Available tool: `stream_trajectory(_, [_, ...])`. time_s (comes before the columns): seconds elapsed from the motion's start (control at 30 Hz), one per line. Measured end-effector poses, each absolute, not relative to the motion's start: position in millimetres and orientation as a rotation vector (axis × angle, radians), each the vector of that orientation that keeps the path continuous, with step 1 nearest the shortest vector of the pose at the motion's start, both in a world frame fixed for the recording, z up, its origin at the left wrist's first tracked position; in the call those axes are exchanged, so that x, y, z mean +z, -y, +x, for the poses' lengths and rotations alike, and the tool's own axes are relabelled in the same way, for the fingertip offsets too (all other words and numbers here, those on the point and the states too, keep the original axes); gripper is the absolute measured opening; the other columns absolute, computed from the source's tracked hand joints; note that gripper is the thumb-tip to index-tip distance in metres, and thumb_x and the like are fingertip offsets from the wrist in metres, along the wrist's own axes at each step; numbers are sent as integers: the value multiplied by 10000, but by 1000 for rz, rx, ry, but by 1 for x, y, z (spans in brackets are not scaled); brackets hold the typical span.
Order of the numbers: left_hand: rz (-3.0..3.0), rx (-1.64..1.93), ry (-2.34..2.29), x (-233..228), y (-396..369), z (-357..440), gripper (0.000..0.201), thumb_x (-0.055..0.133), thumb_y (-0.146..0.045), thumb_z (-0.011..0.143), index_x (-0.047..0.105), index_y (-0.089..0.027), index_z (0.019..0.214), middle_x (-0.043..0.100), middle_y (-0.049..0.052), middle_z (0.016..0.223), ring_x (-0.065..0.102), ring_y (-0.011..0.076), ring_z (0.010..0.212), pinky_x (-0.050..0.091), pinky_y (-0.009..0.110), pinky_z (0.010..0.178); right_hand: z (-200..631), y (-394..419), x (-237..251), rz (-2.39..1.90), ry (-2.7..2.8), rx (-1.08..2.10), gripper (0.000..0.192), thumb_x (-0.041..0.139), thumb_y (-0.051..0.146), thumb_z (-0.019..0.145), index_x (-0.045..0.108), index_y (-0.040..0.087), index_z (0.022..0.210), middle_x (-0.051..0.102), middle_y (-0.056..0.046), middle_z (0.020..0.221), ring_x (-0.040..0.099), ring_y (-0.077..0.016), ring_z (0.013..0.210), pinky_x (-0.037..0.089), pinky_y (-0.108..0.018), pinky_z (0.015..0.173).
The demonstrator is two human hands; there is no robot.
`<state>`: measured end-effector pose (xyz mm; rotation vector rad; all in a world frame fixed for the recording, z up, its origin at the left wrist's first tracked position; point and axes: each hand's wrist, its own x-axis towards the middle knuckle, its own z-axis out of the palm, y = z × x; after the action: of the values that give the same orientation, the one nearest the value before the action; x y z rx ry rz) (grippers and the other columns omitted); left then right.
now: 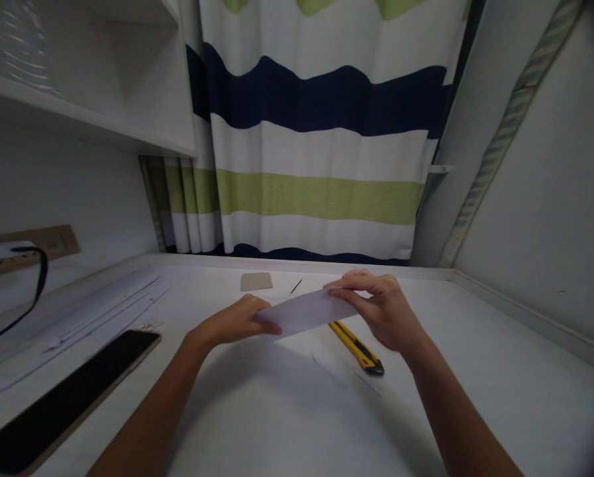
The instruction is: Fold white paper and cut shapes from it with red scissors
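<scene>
striped curtain (321,132) | white shelf (78,112) | white desk (476,371) | dim light

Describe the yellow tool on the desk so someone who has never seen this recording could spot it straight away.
Start at the white desk below the striped curtain. Both hands hold a white paper strip above it, and the utility knife lies flat just beneath the right hand. It is the only yellow-and-black item, unlike the large dark phone at left and the small tan card farther back.
</scene>
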<state>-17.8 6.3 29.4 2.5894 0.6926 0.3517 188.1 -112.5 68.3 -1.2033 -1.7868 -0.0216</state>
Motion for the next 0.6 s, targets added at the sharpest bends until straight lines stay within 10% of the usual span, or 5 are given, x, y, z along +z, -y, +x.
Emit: stream_trajectory(0.6, [2532,392,-571,40,15,-8,300,458,-396,722,568,-139,612,550,-21,584,470,93,533,322,192,494,183,116,62,-1128,1837,70,135,532,192,727,659,209,769,647,-9,729,545,-126,684,442,-229,595])
